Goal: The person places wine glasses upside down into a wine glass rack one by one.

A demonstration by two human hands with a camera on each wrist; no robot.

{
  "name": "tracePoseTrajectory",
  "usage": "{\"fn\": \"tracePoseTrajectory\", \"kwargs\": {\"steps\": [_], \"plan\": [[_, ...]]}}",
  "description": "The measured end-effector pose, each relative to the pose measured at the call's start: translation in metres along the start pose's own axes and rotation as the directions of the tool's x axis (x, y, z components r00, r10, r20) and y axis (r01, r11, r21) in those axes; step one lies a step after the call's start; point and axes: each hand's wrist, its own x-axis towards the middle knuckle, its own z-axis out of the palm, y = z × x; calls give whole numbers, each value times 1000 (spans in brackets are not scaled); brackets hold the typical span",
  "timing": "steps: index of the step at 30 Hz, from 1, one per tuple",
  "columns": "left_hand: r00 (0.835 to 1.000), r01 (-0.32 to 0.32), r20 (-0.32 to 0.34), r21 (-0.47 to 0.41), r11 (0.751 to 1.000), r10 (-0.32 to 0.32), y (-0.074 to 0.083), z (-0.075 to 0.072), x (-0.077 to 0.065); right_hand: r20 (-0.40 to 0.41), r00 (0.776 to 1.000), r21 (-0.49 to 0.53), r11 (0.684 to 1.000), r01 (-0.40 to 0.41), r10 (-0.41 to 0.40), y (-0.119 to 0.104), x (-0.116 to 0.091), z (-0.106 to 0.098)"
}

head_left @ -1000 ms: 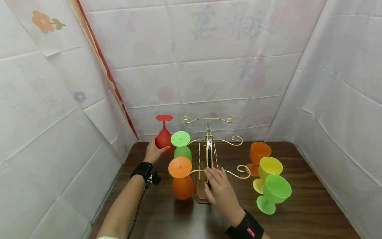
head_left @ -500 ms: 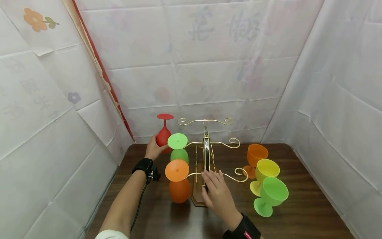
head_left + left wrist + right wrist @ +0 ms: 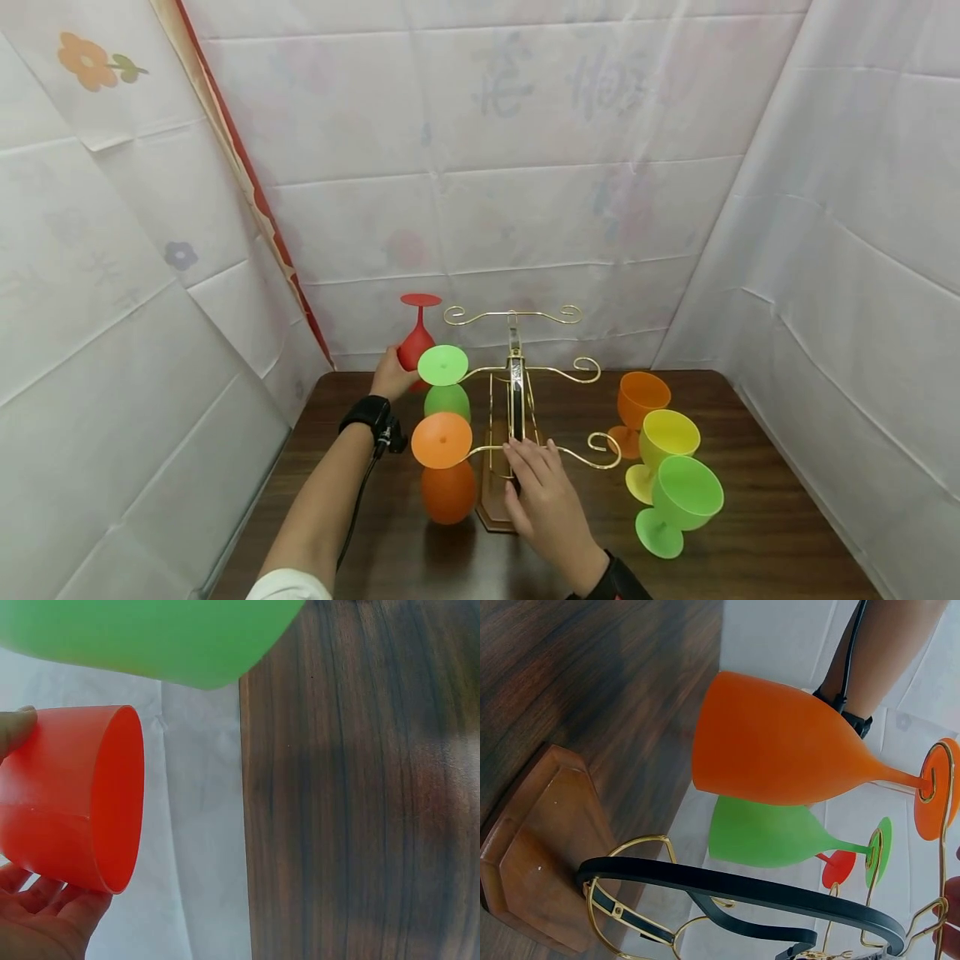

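Observation:
My left hand [image 3: 392,375] grips the bowl of a red goblet [image 3: 417,340], held upside down with its foot uppermost. In the left wrist view the thumb and fingers lie on opposite sides of the red goblet [image 3: 56,795], its rim facing the table. A gold wire goblet rack [image 3: 516,383] stands before me on a wooden base [image 3: 551,847]. From its left arms hang an upside-down green goblet [image 3: 769,834] and an orange goblet [image 3: 780,746]. My right hand [image 3: 551,517] rests with extended fingers on the rack's front; only fingertips [image 3: 951,919] show in the right wrist view.
At right on the dark wooden table [image 3: 765,517] stand an orange goblet [image 3: 641,400], a yellow goblet [image 3: 670,437] and a light green goblet [image 3: 686,496], all upright. The rack's curled right arms [image 3: 603,450] reach toward them. White sheeting [image 3: 480,225] hangs around the table's sides.
My left hand has brought the red goblet rightward, closer to the rack and partly behind the green goblet. The right hand stays on the rack; the whole view shifts slightly.

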Motion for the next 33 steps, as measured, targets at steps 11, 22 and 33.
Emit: {"fn": "tracePoseTrajectory", "kwargs": {"steps": [11, 22, 33], "plan": [[999, -15, 28, -1, 1000, 15, -4, 8, 13, -22, 1000, 6, 1000, 5, -5, 1, -3, 1], [997, 5, 72, 30, 1000, -7, 0, 9, 23, -42, 999, 14, 1000, 25, -24, 2, -2, 3], [987, -115, 118, 37, 993, 110, -9, 16, 35, -23, 999, 15, 1000, 22, -22, 4, -1, 4]]}}
